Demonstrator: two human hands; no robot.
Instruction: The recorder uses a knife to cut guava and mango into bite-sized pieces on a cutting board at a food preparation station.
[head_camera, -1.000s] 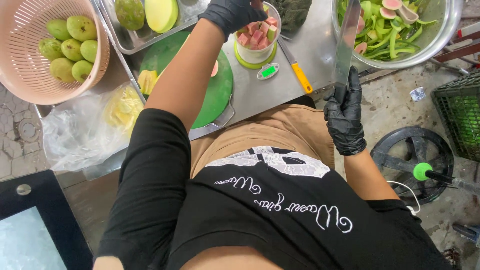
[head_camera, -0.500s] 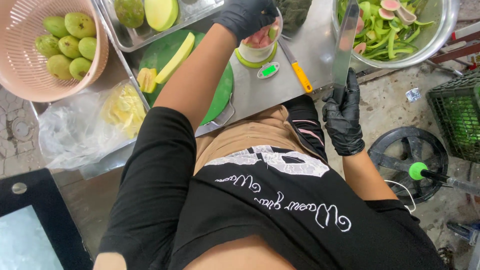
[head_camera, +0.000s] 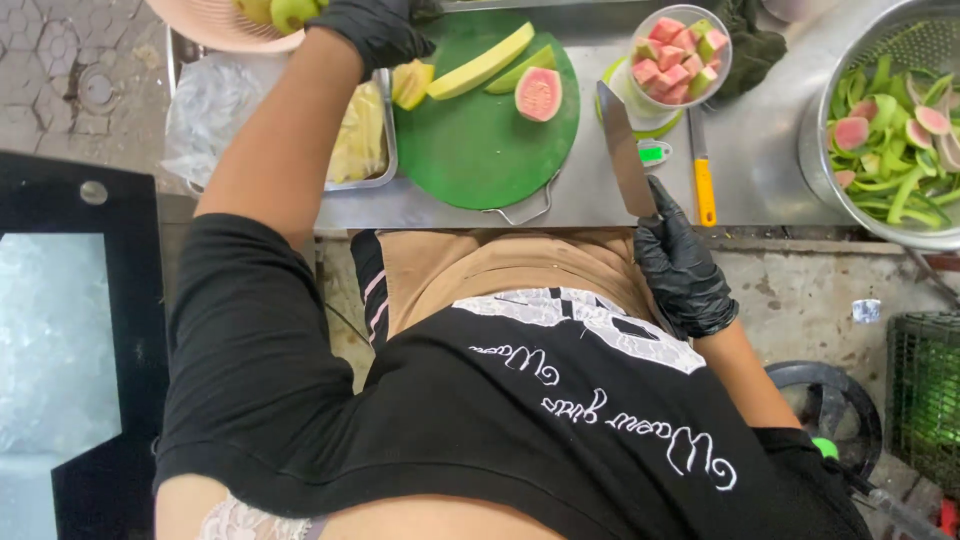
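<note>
**Left hand pulled off cup, knife held point-up**

Moved since half a second back: left hand (head_camera: 375, 28) off the cup of pink cubes, now out at 11 o'clock by the metal tray's top corner, just below the pink basket (head_camera: 215, 22). Fingers curled down, glove black; contents of that grip hidden, cannot tell closed on anything or not. Knife also lower and closer to body than before.

Right hand (head_camera: 682, 265), black glove, wrapped tight round handle of big knife (head_camera: 624, 150); blade pointing toward 12 o'clock, slightly tilted to 11, lying over steel counter (head_camera: 760, 170) edge between green board and yellow-handled peeler (head_camera: 703, 170).

Round green cutting board (head_camera: 480, 140) at 12 o'clock of torso. On it: long pale-yellow fruit slice (head_camera: 480, 62), green-skinned wedge beside it, half guava (head_camera: 538, 93) cut face up, pink flesh. Small yellow chunks (head_camera: 410, 82) at board's 10 o'clock edge, just beside left hand.

Clear cup (head_camera: 680, 55) of pink and green cubes at 1 o'clock, standing on lime-green scale (head_camera: 645, 125), small display lit green. Dark cloth behind cup.

Steel bowl (head_camera: 830, 150) at 2 o'clock, full of green peel strips and pink-centred scraps. Metal tray (head_camera: 372, 175) with yellow pieces at 10 o'clock, crumpled clear plastic bag (head_camera: 205, 110) beside it.
</note>
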